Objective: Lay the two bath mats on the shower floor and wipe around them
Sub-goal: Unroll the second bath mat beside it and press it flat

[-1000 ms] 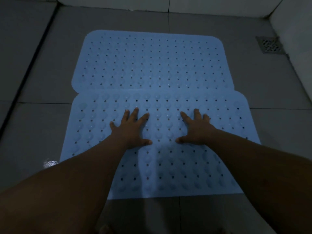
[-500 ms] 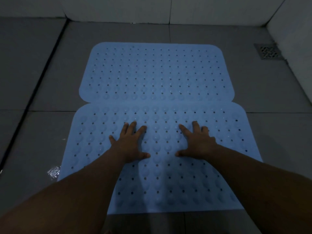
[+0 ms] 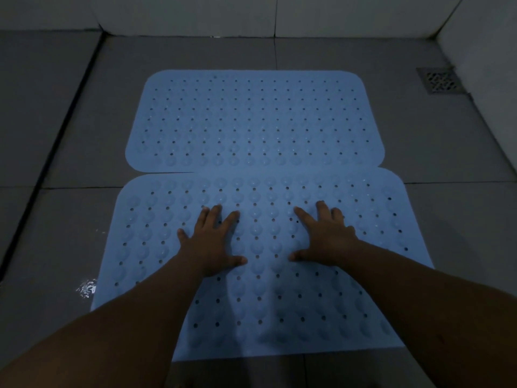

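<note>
Hands unmoved since earlier frame — left hand (image 3: 213, 242) and right hand (image 3: 326, 236) flat, fingers spread, pressing near mat (image 3: 279, 303); far mat (image 3: 254, 121) touching it.

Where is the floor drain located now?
In the head view, the floor drain is at the far right, beside the right wall, beyond the far bath mat.

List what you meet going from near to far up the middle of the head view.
Near mat with left hand and right hand flat on it → far mat → bare floor tiles → back wall.
</note>
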